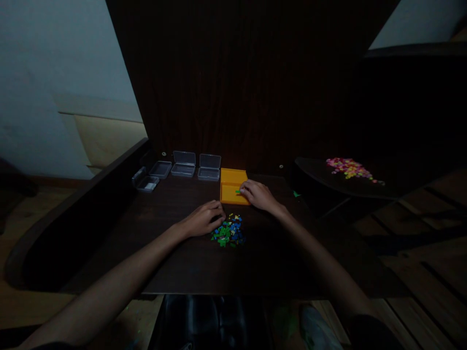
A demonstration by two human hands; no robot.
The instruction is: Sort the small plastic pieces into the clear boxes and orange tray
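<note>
My right hand [257, 193] is over an open orange box [233, 174], its fingertips pinched at a small green plastic piece [238, 191] above the tray half. My left hand [206, 218] rests on the dark table just left of a pile of small plastic pieces [226, 234], green, blue and yellow. Its fingers are loosely bent with the thumb apart, and nothing shows in them. The thumb tip comes close to the pile's upper left edge; I cannot tell whether it touches.
Several clear plastic cases [184, 169] stand with lids up along the back left of the table [175, 272]. On a dark side shelf [314, 172] at right lies a heap of pink and yellow bits [350, 168]. A raised dark side panel [80, 209] borders the left.
</note>
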